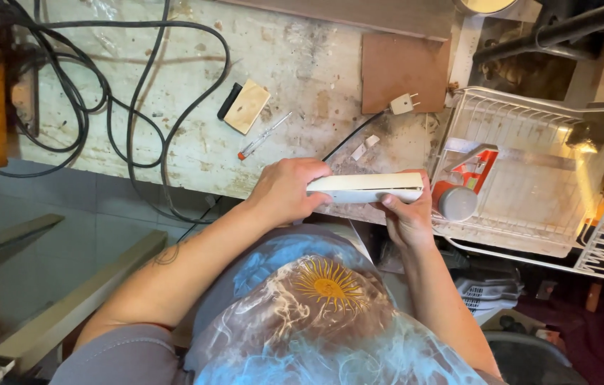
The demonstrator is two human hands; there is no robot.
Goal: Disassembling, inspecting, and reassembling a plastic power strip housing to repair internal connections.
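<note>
Left hand (286, 191) wrapped closed around one end of a long cream-coloured plastic casing (366, 188), held level just above the near edge of a stained workbench (302, 64). Right hand (407, 214) closed on the other end from below, thumb pressed against the underside, fingers curled up behind. Dark seam running along the casing's length, narrow and even, so the two halves look joined, or nearly so; no loose screw or separate cover in view around it. Small screwdriver (262, 135) with a clear handle and red tip lying on the bench well apart from both hands, untouched. Beside it, further back, a small wooden block (247, 105) with a black strip along one side. White plug (402, 104) resting near a brown board (403, 71), its thin black cord trailing down toward the casing, though impossible to tell whether the cord enters it. Two tiny white scraps (364, 147) lying just above the casing. Thick black cables (116, 93) looping across the left of the bench. To the right, a white wire basket (523, 114) holding a red-and-white packet (471, 170) and a grey round cap (457, 203), the cap just beside the right hand. Judging by the closed seam and the idle tool, more of a holding or checking stage than active fastening; what remains inside or underneath stays hidden by the grip.
</note>
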